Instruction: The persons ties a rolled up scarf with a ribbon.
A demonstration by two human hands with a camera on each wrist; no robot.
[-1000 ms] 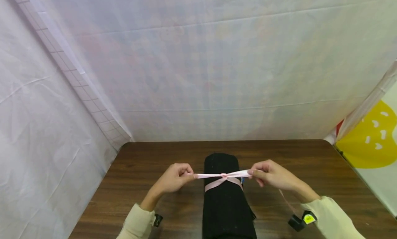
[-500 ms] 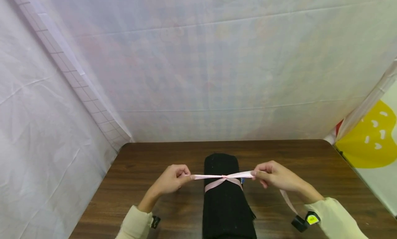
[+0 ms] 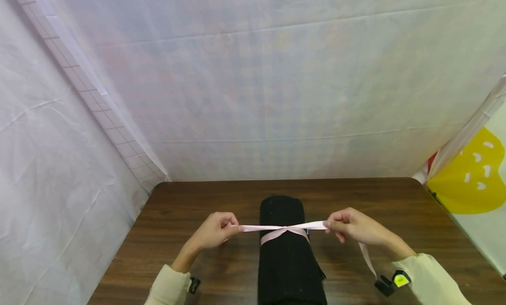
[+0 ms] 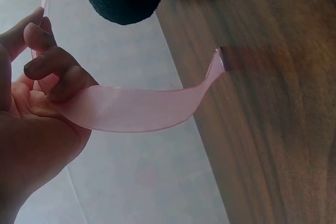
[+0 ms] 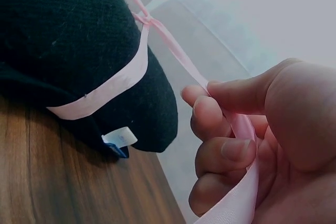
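Note:
A pink ribbon (image 3: 271,234) wraps a black knitted roll (image 3: 290,265) lying on the table and crosses in a knot on top. My left hand (image 3: 216,230) pinches one ribbon end on the left of the roll. On the other side my right hand (image 3: 357,226) pinches the opposite end between thumb and fingers. Both ends stretch taut and nearly level from the knot. In the left wrist view the ribbon's loose tail (image 4: 136,109) hangs from the palm. The right wrist view has the knot (image 5: 147,20) close against the roll, with the ribbon running through my curled fingers.
The brown wooden table (image 3: 197,199) meets a pale curtain (image 3: 253,98) at its back edge. A white and blue tag (image 5: 119,139) sticks out from the roll's underside. Straps with small black devices (image 3: 385,285) sit at the wrists. A yellow patterned sheet (image 3: 470,177) is at the right.
My hands have moved apart, left hand to the left and right hand to the right. The ribbon ends are longer between them and the knot looks smaller and tighter.

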